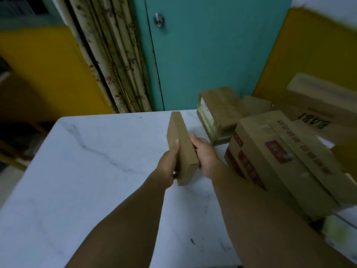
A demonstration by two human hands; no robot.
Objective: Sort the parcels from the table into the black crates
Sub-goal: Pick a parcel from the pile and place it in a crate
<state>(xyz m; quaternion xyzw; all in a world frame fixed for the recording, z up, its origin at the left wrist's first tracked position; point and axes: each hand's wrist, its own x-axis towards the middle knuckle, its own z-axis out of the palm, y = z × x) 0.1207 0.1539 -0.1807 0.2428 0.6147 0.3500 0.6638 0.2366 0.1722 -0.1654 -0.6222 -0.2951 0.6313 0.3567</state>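
- Parcel stands on edge above the table; our left hand and right hand clamp it, fingers curled round.
- We'd keep both grips firm; crates aren't visible.

two bare forearms, no sleeves, left grip, right grip

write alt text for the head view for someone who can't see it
Both hands, left hand and right hand, hold a slim brown parcel on edge above a white marble-look table. More cardboard boxes are piled at the table's right, with a teal door behind.
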